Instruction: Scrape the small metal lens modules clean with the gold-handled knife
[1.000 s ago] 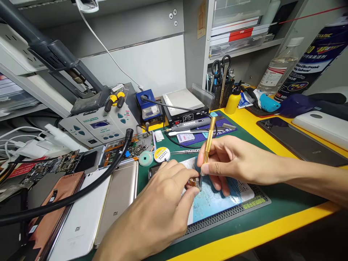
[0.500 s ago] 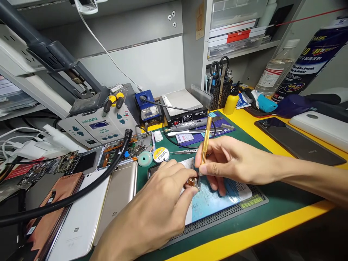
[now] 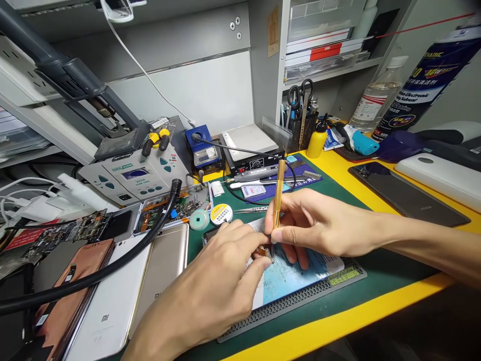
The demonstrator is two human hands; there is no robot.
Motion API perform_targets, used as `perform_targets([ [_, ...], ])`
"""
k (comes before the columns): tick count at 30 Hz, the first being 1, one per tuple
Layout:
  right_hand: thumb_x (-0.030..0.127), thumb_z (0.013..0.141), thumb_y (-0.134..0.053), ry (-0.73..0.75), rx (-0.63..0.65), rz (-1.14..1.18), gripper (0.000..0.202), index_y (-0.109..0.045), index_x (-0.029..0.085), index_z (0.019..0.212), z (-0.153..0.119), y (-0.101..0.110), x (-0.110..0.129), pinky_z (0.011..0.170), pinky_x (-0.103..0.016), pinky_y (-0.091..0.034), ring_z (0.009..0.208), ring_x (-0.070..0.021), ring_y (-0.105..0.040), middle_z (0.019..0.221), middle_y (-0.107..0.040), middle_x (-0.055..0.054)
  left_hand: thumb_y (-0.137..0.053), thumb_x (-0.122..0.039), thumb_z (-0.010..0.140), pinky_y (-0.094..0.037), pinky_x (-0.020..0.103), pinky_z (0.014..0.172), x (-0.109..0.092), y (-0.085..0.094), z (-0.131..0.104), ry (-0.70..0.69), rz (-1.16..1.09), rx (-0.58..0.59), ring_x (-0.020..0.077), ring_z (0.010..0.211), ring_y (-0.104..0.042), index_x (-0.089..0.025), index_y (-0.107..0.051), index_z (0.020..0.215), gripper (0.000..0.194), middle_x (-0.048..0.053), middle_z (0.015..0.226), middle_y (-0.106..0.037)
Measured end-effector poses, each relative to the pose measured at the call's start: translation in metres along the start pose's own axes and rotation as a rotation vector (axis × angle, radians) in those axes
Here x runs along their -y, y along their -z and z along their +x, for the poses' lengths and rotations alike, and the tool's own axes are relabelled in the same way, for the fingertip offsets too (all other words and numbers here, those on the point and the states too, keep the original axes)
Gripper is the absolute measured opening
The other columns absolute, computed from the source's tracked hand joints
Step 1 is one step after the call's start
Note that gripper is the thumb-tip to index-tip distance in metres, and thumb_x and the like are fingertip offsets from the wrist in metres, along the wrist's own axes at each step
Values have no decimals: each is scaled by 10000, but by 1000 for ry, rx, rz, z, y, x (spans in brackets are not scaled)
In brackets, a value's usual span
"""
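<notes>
My right hand (image 3: 313, 225) grips a gold knife-like tool (image 3: 278, 193), held nearly upright with its tip down near my left fingertips. Between the thumb and fingers of my left hand (image 3: 225, 276) is a small part with an orange-brown flex cable (image 3: 262, 250), partly hidden by the fingers. Both hands are over a blue and white sheet (image 3: 289, 283), which lies on a grey perforated mat (image 3: 300, 297). The tool's tip touches or nearly touches the small part; which of the two cannot be made out.
Phones (image 3: 161, 281) lie at the left, crossed by a black hose (image 3: 124, 258). Behind are a tray of circuit boards (image 3: 188, 203), a round tin (image 3: 221, 214) and tweezers (image 3: 251, 210). A yellow bottle (image 3: 317, 140) and dark phone (image 3: 409, 193) are at the right.
The gold tool stands a little more upright in my right hand. The whole view has shifted slightly, and my left hand keeps its hold on the small part.
</notes>
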State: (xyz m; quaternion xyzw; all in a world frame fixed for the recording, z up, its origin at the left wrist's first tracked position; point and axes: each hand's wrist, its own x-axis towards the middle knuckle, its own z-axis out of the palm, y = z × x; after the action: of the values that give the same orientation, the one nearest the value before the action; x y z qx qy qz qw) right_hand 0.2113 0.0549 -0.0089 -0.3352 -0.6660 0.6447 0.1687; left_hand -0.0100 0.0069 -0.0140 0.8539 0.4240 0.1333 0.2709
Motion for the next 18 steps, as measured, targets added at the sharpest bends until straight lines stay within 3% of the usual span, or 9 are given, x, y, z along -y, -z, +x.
perform_targets([
  [12,274,891,-713,-6,63,-62,204,-551,179,971,1,4,5,449,-212,-498,536,-150,-657,617,-605,49,-503,-205,1004,-431,386,951,-1,3,4,3,-26,17,204,1018,-542,-212,-605,952,115,25,1025,-612],
  [18,277,949,-641,-20,86,-154,148,-531,187,986,2,4,12,433,-178,-471,514,-129,-650,634,-617,43,-505,-218,1006,-431,386,950,-2,2,4,9,-37,24,205,1013,-544,-200,-600,919,130,30,1010,-606],
])
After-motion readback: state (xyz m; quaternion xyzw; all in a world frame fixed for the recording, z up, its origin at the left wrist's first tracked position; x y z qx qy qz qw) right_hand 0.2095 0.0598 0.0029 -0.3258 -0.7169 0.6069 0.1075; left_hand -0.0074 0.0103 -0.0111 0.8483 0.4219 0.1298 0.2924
